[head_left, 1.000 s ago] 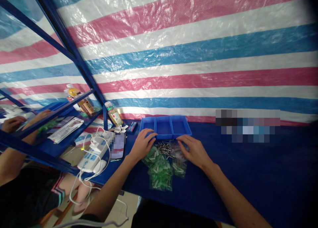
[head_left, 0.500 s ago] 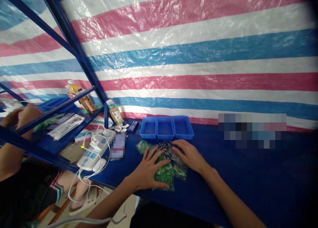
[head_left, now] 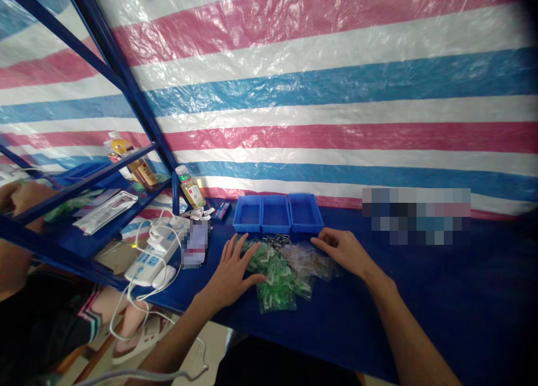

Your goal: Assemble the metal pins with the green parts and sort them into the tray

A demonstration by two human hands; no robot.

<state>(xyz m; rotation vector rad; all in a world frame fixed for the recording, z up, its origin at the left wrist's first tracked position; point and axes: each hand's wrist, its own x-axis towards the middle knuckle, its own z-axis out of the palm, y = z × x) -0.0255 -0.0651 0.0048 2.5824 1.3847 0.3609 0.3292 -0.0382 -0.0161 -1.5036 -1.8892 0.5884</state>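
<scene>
Green packets [head_left: 277, 291]: lay between left grip [head_left: 230, 275], spread open, and right grip [head_left: 347, 252], partly curled; whether it held anything could not be told.

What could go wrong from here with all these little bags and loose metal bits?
The loose metal pieces lie right against the green bags, so a sweep of the left hand might scatter them or push some underneath. The clear bags overlap the green ones, so the two kinds could get mixed up. The power strip sits near the front edge of the table, where the left arm might nudge it.
</scene>
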